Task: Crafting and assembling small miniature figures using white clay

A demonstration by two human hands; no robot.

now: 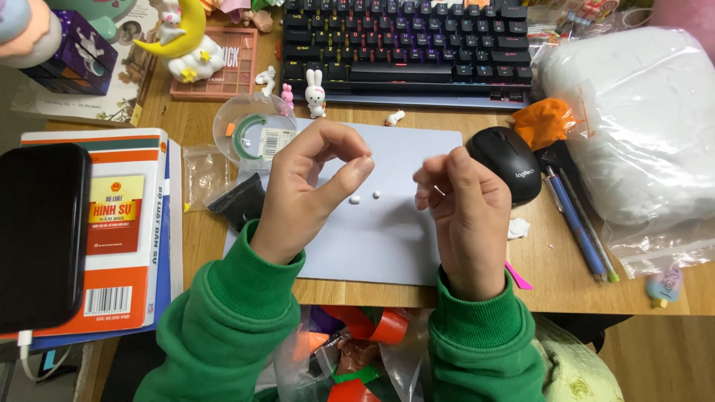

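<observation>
Head view, steeply down, close over desk (596, 298)

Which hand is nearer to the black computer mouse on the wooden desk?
Right. The right hand is raised just left of the black computer mouse, nearly meeting it in the picture. The left hand is farther left, across the grey mat.

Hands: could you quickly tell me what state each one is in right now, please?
Left hand: fingers curled, thumb out, nothing visibly held, above the grey mat.
Right hand: fingers curled shut; any contents cannot be told.
</observation>
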